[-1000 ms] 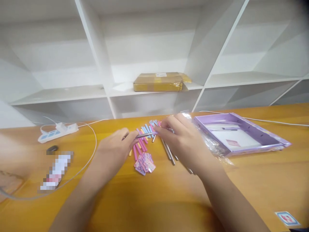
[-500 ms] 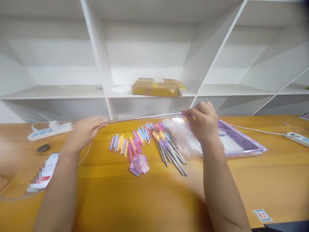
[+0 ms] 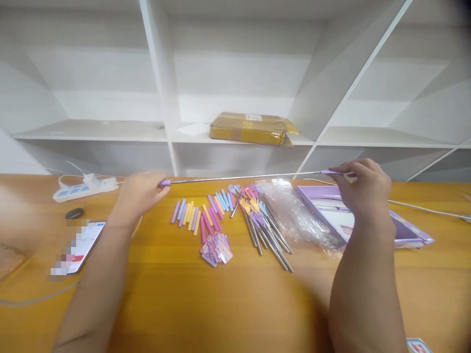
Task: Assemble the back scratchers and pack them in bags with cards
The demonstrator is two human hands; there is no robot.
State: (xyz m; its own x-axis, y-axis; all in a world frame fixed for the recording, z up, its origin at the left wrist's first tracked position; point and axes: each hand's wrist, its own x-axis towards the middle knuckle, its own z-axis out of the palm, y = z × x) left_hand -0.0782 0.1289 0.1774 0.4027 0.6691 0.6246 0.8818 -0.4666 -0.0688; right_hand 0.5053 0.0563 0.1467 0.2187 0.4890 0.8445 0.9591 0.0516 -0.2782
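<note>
A thin metal telescopic back scratcher (image 3: 243,177) is stretched level above the desk, purple at both ends. My left hand (image 3: 142,196) is closed around its left purple end. At the other end, my right hand (image 3: 366,185) pinches the purple tip between thumb and fingers. Below the rod lies a pile of metal rods (image 3: 268,235) with small hand-shaped heads (image 3: 253,205) in yellow, purple, pink and blue. Left of them are several coloured plastic sleeves (image 3: 189,215) in pink, purple, yellow and blue. A small heap of printed pink and purple cards (image 3: 216,249) lies in front of the sleeves.
Clear plastic bags (image 3: 294,213) and an open purple box (image 3: 408,240) lie on the right. A phone (image 3: 86,247), a dark oval object (image 3: 74,213) and a power strip (image 3: 86,189) are on the left. A taped carton (image 3: 246,128) sits on the shelf behind.
My right hand has moved right, away from my left hand, and the back scratcher's rod is now longer. Its left purple end now shows in my left hand. The view has shifted slightly.
</note>
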